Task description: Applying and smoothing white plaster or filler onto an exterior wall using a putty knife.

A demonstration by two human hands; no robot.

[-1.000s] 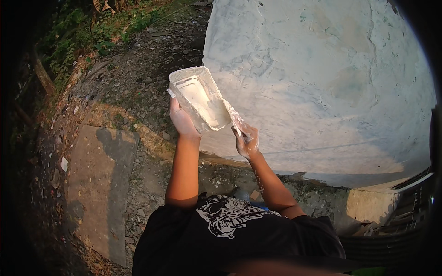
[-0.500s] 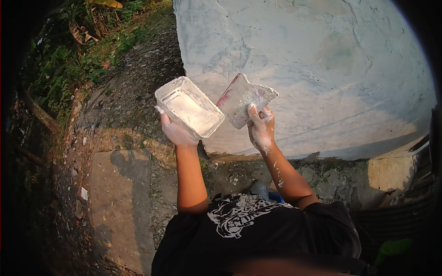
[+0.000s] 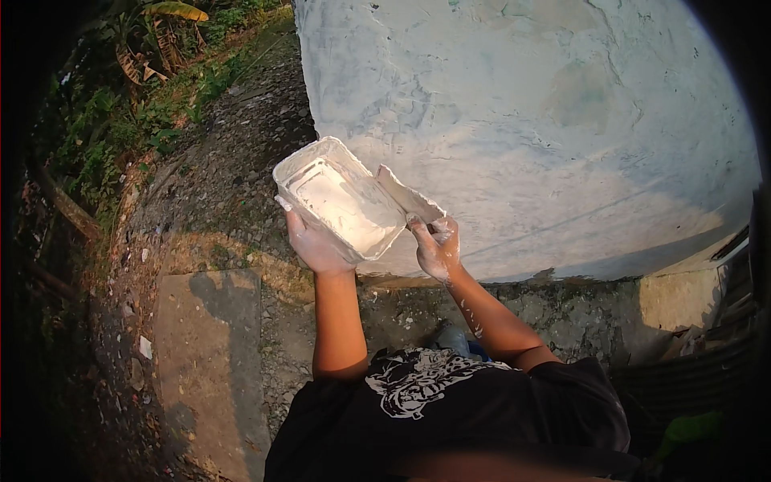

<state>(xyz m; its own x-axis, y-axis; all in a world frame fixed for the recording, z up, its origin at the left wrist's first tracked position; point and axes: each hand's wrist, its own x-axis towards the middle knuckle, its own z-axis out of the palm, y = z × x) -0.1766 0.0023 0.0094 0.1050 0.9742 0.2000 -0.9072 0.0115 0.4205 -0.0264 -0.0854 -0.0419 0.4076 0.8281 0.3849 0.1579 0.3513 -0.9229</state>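
tub (image 3: 358,178) of white paste (image 3: 345,207) rests in the left hand (image 3: 317,245), fingers gripping it; right hand (image 3: 438,247) pinches a scraper (image 3: 411,193) at the tub's edge, seemingly scooping; next move calls for steady support.

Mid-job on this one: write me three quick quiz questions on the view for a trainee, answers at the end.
1. Which hand supports the rectangular tub?
2. True or false: the right hand is empty.
3. Fill in: the tub holds ____ paste.

Key: 1. The left hand. 2. False; it grips a flat spreader by one edge. 3. White.
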